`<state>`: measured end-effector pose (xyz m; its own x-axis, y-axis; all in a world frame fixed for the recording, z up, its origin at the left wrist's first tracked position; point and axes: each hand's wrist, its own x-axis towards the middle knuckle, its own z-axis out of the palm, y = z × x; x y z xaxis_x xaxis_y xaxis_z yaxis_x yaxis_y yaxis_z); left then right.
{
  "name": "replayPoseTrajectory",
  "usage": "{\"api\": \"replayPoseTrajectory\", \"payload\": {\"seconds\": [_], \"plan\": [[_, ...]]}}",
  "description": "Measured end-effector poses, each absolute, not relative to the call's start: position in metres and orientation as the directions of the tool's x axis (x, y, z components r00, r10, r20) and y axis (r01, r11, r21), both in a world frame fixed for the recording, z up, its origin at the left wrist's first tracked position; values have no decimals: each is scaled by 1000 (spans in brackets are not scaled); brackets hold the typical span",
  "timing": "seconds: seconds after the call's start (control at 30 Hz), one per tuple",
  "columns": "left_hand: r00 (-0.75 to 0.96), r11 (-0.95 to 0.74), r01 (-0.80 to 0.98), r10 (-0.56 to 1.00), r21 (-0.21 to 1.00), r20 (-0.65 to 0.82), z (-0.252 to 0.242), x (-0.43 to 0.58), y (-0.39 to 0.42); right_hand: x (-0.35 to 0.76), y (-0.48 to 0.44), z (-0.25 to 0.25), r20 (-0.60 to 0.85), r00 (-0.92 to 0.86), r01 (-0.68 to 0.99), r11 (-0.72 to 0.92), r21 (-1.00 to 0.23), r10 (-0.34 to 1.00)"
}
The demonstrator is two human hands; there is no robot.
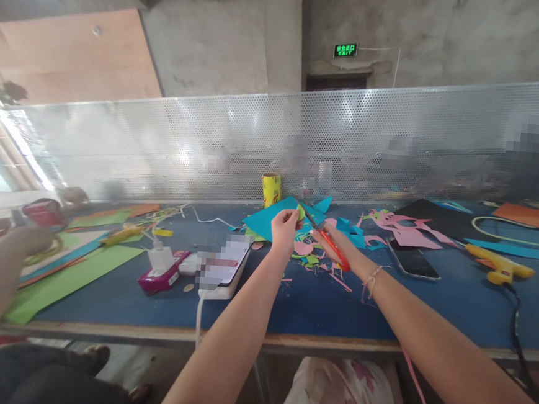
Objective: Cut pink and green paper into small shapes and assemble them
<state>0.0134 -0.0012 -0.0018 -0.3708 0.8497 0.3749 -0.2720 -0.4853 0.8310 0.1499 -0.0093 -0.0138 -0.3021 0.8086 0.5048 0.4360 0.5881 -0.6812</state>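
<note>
Left hand [285,227] pinches a small green paper piece [301,212] above the table [336,300], over the blue sheet [268,219]. Right hand [329,244] clenched round red scissors [323,235], blades at the piece's edge. Risk: the piece is tiny and fingertips sit right beside the blades, so a slip could nick them or skew the cut

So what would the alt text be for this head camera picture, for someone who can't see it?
A person's right hand holds red-handled scissors at a small green paper piece pinched in the left hand, over a blue table. Coloured paper scraps, a phone and a yellow glue gun lie around, before a perforated metal screen.
</note>
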Motion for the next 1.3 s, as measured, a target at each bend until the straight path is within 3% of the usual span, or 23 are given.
{"api": "replayPoseTrajectory", "payload": {"seconds": [0.2, 0.53, 1.07, 1.3], "plan": [[-407, -516, -306, 831, 800, 380, -5, 12, 4, 150, -11, -13, 446, -332, 513, 557, -654, 831], [-354, -470, -172, 850, 866, 391, -1, 16, -3, 150, -17, -14, 391, -328, 359, 497, -790, 860], [-431, -477, -207, 828, 854, 358, -2, 8, 3, 147, -14, -11, 493, -345, 459, 602, -653, 799], [-400, -474, -138, 830, 870, 389, -4, 9, 2, 147, -19, -11, 335, -264, 437, 421, -795, 905]]}}
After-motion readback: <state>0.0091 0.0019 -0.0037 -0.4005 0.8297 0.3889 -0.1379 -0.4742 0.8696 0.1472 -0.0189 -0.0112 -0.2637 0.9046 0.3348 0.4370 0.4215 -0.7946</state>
